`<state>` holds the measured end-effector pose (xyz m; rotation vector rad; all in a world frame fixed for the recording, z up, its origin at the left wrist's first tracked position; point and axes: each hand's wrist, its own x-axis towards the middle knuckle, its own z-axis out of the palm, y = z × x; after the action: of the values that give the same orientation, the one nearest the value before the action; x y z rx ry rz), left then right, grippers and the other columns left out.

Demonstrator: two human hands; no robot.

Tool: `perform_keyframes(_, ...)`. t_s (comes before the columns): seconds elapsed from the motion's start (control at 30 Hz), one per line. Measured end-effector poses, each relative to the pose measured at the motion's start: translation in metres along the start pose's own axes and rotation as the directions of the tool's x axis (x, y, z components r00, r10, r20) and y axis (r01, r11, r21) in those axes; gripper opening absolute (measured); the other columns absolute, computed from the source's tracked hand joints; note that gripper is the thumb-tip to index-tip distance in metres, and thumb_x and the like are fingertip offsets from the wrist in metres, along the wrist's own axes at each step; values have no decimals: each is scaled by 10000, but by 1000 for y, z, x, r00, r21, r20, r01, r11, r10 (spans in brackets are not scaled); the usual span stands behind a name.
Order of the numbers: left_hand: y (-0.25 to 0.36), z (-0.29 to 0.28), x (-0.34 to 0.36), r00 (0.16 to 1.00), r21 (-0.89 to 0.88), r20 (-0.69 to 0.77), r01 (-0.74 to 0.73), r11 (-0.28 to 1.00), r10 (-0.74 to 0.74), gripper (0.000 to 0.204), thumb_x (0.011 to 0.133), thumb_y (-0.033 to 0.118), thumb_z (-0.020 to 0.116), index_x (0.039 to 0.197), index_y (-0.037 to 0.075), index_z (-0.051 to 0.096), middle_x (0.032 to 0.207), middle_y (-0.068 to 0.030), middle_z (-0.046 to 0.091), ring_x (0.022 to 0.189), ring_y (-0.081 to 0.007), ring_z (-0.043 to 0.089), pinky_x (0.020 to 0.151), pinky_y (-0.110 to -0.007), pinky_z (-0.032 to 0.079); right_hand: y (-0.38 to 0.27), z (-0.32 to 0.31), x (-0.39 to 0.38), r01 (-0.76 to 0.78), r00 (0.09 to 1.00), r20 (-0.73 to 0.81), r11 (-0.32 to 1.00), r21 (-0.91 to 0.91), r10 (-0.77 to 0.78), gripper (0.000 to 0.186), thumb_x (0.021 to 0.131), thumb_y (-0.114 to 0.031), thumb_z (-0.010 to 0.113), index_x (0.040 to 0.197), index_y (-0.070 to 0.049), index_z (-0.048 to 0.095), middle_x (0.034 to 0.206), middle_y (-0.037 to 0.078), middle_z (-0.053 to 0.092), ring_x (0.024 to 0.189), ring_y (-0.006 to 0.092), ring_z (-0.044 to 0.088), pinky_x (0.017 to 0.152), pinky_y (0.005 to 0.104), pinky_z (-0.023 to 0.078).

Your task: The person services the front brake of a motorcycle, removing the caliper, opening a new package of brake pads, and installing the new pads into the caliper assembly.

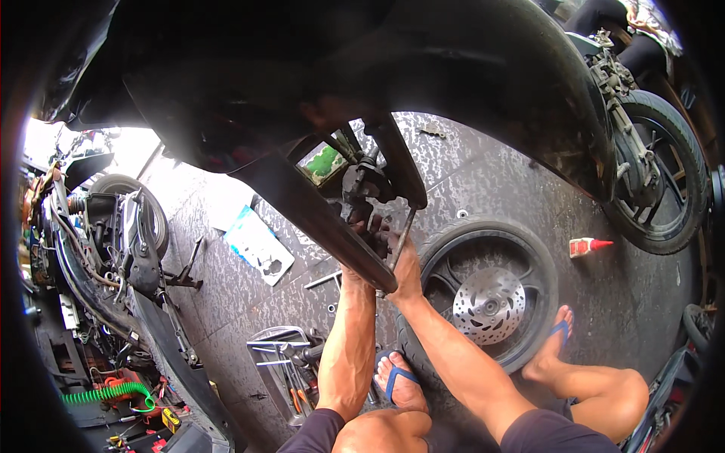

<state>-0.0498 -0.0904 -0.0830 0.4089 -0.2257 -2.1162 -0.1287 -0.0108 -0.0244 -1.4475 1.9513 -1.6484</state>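
Above me is a black scooter body (453, 68) with its front fork (317, 215) bare of a wheel and a dark metal caliper-like part (361, 181) between the legs. My left hand (353, 268) reaches up behind the near fork leg, its fingers mostly hidden. My right hand (400, 260) is at the fork's lower end, fingers curled among dark parts, beside a thin metal rod (408, 223); what they grip is unclear. A removed wheel (530, 272) with a silver brake disc (489, 306) lies flat on the floor beside my right forearm.
Partly stripped scooters stand at left (143, 272) and right (636, 181). On the tiled floor (204, 302) are a tool tray (264, 355), a blue-and-white sheet (257, 245), a red-capped bottle (585, 247) and a T-handle wrench (321, 279). A green coiled hose (113, 391) lies at lower left.
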Motion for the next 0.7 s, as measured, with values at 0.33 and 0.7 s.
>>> perform_keyframes(0.33,-3,12,-1,984,167,113,-158,973,141,478,873,103,614,1346,109,538,1354,-110,549,1250,-323,513,1012,-505,456,-1,0,7,-358,932,153,902,240,329,306,844,-158,727,1045,66,669,957,192,699,916,283,694,783,377,525)
perform_keyframes(0.7,-9,7,5,966,68,219,-154,986,136,463,921,271,586,1373,173,558,1471,-23,503,1373,-300,407,1139,-533,281,0,-81,-22,-380,714,85,282,881,695,201,905,-57,660,1081,5,585,963,86,666,837,140,632,765,275,528)
